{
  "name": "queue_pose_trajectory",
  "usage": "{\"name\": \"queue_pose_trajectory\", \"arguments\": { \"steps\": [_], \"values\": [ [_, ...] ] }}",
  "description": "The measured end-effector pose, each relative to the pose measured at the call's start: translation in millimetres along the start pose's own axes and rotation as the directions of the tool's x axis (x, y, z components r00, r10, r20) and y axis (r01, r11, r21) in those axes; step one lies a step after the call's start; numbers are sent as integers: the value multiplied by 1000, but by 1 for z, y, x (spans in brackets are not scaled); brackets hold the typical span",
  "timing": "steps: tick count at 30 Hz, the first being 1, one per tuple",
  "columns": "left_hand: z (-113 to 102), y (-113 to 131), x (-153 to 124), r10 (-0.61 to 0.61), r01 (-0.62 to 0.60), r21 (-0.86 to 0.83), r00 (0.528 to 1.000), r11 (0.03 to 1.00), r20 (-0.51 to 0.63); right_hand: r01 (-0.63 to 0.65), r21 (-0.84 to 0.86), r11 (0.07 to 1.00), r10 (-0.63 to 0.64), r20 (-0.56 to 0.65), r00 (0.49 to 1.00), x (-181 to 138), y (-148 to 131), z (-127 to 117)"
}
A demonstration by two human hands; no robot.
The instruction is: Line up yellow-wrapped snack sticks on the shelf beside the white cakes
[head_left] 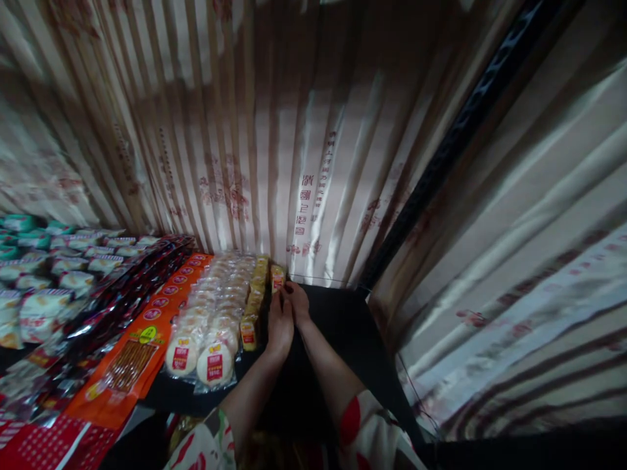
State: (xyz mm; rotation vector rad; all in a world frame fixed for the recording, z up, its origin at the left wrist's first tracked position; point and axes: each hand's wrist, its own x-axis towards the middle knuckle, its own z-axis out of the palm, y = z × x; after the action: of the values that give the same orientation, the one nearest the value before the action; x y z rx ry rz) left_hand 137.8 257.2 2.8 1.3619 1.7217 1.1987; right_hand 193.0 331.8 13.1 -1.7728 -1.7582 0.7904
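Both my hands reach to the far end of a row of small yellow-and-red snack packets (255, 301) on a black shelf surface (343, 320). My right hand (297, 299) pinches the last small packet (277, 278) at the back of the row. My left hand (280, 324) lies edge-on beside the row with its fingers held together against the packets; I cannot make out whether it grips one. Left of the row lie clear bags of round white cakes (214, 363) with red labels.
Orange packets (128, 365) of dried sticks, dark red packets (132, 287) and white-and-teal packets (44, 287) fill the shelf to the left. Striped printed plastic sheeting (274, 143) hangs behind and at the right, with a black post (441, 163) between.
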Motion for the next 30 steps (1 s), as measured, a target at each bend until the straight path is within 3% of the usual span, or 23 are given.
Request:
{"name": "queue_pose_trajectory", "arguments": {
  "steps": [6,13,17,25,30],
  "values": [
    [0,-4,7,-160,157,-57,986,986,-52,-7,-112,994,12,41,999,5,1,11],
    [2,6,11,-231,207,-258,970,944,-69,22,-182,983,-28,-33,999,7,0,15],
    [1,10,16,-222,192,-293,972,937,-73,43,-148,988,-52,-54,997,12,-3,16],
    [2,6,26,-236,212,-275,970,938,-58,-19,-95,995,17,-29,999,19,-1,22],
    [5,2,32,-216,177,-356,973,918,-75,32,-37,999,-34,-79,996,24,3,28]
  ]
}}
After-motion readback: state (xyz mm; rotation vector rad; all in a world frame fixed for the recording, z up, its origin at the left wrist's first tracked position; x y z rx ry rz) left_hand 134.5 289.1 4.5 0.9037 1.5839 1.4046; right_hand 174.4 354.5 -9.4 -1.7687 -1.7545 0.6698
